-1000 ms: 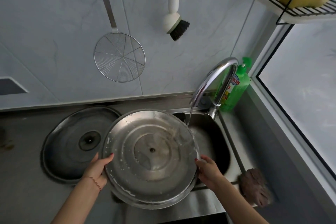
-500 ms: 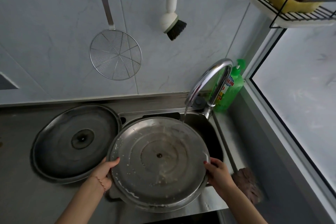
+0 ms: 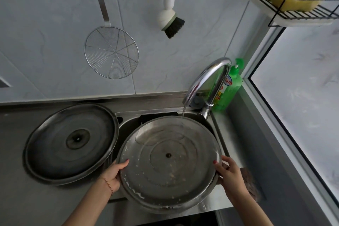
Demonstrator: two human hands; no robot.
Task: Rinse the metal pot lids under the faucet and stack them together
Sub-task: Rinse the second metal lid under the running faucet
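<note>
I hold a large round metal lid (image 3: pixel 168 163), underside up, over the sink (image 3: pixel 128 119). My left hand (image 3: pixel 114 174) grips its left rim and my right hand (image 3: pixel 229 174) grips its right rim. White suds and specks cling to its inner surface. Water runs from the curved faucet (image 3: pixel 207 78) onto the lid's far edge and spreads across it. A second big metal lid (image 3: pixel 71 143) lies underside up on the counter to the left, overlapping the sink's edge.
A green soap bottle (image 3: pixel 229 86) stands behind the faucet. A brown scrubber (image 3: pixel 249 183) lies on the sink's right rim. A wire skimmer (image 3: pixel 111 52) and a dish brush (image 3: pixel 170 22) hang on the wall. A wire rack (image 3: pixel 286 11) holds a yellow sponge. A window is at right.
The lid has tilted from steeply facing me to nearly level and shifted right, so the stream now strikes its far edge instead of its right rim. Both hands kept their grip.
</note>
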